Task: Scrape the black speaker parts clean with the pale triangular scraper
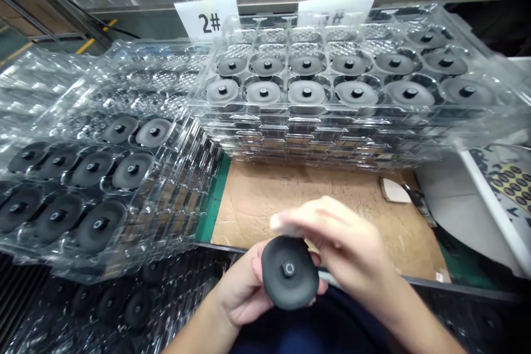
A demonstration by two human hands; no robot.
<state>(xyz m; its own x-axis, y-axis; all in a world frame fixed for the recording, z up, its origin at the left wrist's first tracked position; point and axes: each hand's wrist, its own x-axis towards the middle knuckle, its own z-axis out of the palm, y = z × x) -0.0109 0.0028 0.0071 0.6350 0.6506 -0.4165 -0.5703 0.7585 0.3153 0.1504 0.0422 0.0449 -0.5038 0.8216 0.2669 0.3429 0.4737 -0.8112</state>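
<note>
- Your left grip (244, 287) pinches a black disc (288, 293) from beneath and along its edge, the face with the raised central stud turned up toward you.
- Your right grip (348, 238) arches over the disc's far and right edge, motion-blurred; you cannot tell from this view whether its fingers press on the disc or only hover. Something pale (286, 227) shows at the fingertips, too smeared to name.
- To work well here, let the left grip carry the disc by its underside and rim, level and steady, so the right grip can work with light, even pressure. A hard squeeze would probably tip the disc or mark its smooth face.
- Just beyond your grips lies a cardboard sheet (290, 193), creased and stained, over a green table (215, 199); a small white piece (394, 191) sits on it, ahead and to the right.
- Farther ahead stands a stack of clear trays (290, 124), two near rows loaded with similar discs (307, 91), below a "2#" sign (207, 16).
- Left of your grips, another tray stack (166, 215) holds more; far right lies a sticker sheet (516, 180).
- Beyond the left stack, yellow lines (85, 46) cross the floor.
</note>
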